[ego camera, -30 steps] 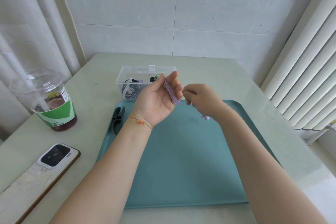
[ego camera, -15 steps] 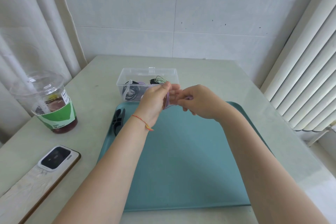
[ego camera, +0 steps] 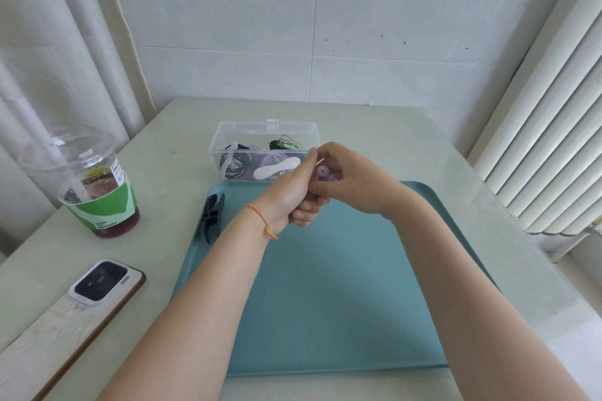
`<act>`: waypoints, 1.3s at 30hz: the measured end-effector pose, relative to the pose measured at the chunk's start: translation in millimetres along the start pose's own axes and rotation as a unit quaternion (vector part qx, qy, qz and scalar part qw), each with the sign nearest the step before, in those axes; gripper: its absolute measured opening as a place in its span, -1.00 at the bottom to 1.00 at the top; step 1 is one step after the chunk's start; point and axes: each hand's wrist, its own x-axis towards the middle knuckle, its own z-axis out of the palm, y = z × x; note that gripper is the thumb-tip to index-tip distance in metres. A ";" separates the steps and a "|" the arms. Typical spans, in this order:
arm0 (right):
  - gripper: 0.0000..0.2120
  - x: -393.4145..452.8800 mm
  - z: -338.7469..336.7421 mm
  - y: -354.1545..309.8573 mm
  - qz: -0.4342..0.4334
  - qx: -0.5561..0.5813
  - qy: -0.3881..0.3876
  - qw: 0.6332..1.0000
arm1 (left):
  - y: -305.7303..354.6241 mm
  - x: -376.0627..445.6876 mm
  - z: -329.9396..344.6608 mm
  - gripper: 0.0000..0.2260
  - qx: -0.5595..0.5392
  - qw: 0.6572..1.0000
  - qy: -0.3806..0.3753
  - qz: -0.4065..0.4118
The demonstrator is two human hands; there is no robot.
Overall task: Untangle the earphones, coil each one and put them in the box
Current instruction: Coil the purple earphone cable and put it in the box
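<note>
My left hand (ego camera: 294, 192) and my right hand (ego camera: 350, 177) meet over the far edge of the teal tray (ego camera: 325, 303), both closed on a purple earphone (ego camera: 323, 171). Only its earbuds and a bit of cord show between the fingers; the rest of the coil is hidden in my left palm. Just behind the hands stands the clear plastic box (ego camera: 228, 137), open, holding coiled black, purple and green earphones.
A black clip-like object (ego camera: 213, 215) lies on the tray's left rim. An iced drink cup (ego camera: 86, 182) with a straw stands at the left, and a phone (ego camera: 75, 306) lies near the table's front left. Curtains hang on both sides.
My left hand turned palm-down and closed over the purple coil. Both hands moved a little toward the box and drew tightly together.
</note>
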 end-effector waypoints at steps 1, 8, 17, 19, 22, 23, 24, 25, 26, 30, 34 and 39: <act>-0.73 0.0 -0.4 0.5 0.003 0.011 -0.006 1.000 | -1.0 1.0 -1.4 -0.50 -0.010 1.000 -0.012 -0.001; -0.84 0.0 -1.0 1.9 0.013 0.000 -0.010 1.000 | -2.2 -0.1 -6.8 -0.42 -0.072 0.994 -0.086 -0.004; -0.81 -6.7 -0.6 -12.1 0.003 -0.150 -0.030 0.988 | -5.7 2.1 -8.3 -0.46 -0.056 0.994 -0.088 -0.011; -0.81 -7.7 -1.9 -13.4 -0.003 -0.149 -0.040 0.988 | -6.8 3.7 -9.7 -0.43 -0.053 0.995 -0.086 0.000; -0.79 -7.5 -8.0 -9.2 -0.005 -0.077 -0.054 0.996 | -7.1 6.2 -12.9 -0.32 -0.054 0.994 -0.093 0.002; -0.80 -7.2 -10.3 -6.1 -0.004 -0.034 -0.054 0.998 | -6.3 6.8 -14.6 -0.32 -0.071 0.994 -0.088 -0.004; -0.83 -7.1 -12.2 -2.4 -0.002 0.013 -0.053 0.999 | -5.3 7.3 -16.3 -0.33 -0.096 0.992 -0.081 -0.008; -0.84 -6.8 -13.2 0.8 0.001 0.058 -0.052 0.997 | -4.7 8.4 -18.3 -0.32 -0.120 0.990 -0.076 -0.008; -0.83 -7.0 -13.5 2.8 0.004 0.093 -0.052 0.994 | -4.5 9.6 -19.8 -0.30 -0.139 0.987 -0.075 -0.002; -0.74 -3.8 -6.1 4.2 0.007 0.136 -0.030 0.990 | -5.8 11.0 -19.6 -0.28 -0.179 0.982 -0.064 0.013; -0.76 -0.4 -3.3 3.5 0.016 0.106 0.010 0.994 | -5.7 11.1 -17.6 -0.29 -0.183 0.983 -0.024 0.012; -0.75 -1.4 0.1 0.5 0.012 0.085 0.010 0.996 | -8.6 11.7 -15.8 -0.39 -0.209 0.977 0.043 0.002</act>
